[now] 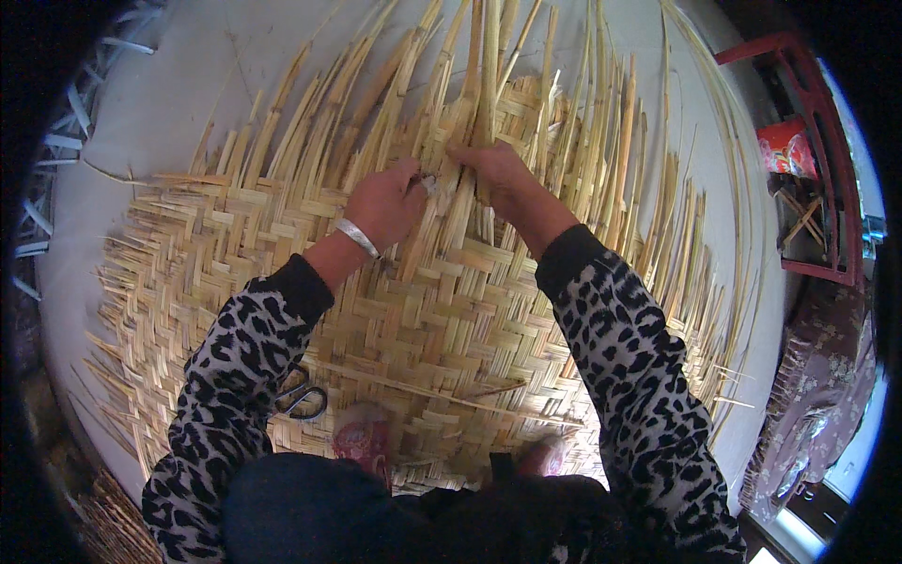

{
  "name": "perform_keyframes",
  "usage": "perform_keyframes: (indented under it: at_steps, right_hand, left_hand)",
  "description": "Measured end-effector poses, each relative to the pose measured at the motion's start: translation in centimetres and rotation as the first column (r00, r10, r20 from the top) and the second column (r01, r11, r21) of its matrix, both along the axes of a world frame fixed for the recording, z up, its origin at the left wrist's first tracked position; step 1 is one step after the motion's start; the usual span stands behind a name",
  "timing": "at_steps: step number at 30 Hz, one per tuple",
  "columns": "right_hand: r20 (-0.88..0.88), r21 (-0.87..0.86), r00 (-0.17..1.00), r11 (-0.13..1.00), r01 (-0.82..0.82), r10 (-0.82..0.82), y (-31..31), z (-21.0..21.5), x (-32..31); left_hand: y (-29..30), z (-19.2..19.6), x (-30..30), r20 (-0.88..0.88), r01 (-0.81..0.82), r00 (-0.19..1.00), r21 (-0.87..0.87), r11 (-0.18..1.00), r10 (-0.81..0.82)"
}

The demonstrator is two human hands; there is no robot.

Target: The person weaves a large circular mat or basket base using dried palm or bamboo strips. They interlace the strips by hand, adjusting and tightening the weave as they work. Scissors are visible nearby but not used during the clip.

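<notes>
A large mat of split reed strips (423, 315), woven in a slanting pattern, spreads beneath both my hands. Loose strip ends fan out from its far edge. My right hand (512, 183) is closed around upright reed strips (489, 80) near the middle of that edge. Just left of it, my left hand (383, 205), with a silver bracelet (356, 238) at the wrist, is bent closed over the weave. A small pale, shiny thing (429, 183) shows at its fingertips; its kind is unclear. Scissors (303, 399) with dark handles lie on the mat near my left forearm.
My red shoes (362, 442) stand on the mat's near part. A red frame (841, 141) with a red patterned container (787, 148) stands at right, above a fringed brown cloth (816, 376). White slats (61, 141) line the far left; dark sticks (108, 517) lie lower left.
</notes>
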State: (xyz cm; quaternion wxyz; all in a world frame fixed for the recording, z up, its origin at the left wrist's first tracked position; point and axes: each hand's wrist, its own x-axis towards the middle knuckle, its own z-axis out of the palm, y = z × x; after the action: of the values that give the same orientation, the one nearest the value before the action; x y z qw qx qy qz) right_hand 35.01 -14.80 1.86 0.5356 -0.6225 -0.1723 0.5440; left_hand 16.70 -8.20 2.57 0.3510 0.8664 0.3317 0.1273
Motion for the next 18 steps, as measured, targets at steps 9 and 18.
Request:
perform_keyframes:
  at_steps: [9, 18]
  right_hand:
    - [0.033, 0.076, 0.992, 0.989, -0.124, 0.122, -0.6, 0.1, 0.6]
    - [-0.197, 0.089, 0.975, 0.992, -0.091, 0.107, -1.8, 2.3, 0.2]
  left_hand:
    - [1.0, 0.3, -0.7, 0.069, -0.147, 0.981, -0.362, 0.921, 0.183]
    - [5.6, -3.3, 2.6, 0.017, 0.302, 0.95, -0.323, 0.897, -0.313]
